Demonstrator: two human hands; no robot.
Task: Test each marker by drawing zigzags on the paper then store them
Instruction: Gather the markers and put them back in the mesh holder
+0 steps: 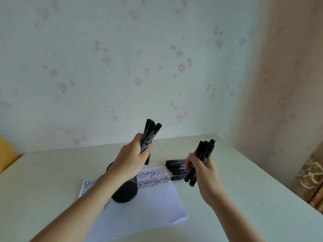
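Black capped plastic markers bunched in left hand [132, 154] above black mesh pen cup [125, 191], likely for storing; right hand [199, 170] clutches second bundle, more beside it on zigzagged white paper [153, 203].

White printed lettering runs along the barrels of the black markers [148, 137] held in the left hand [130, 158], but it is too small and blurred to read. No other text is legible.
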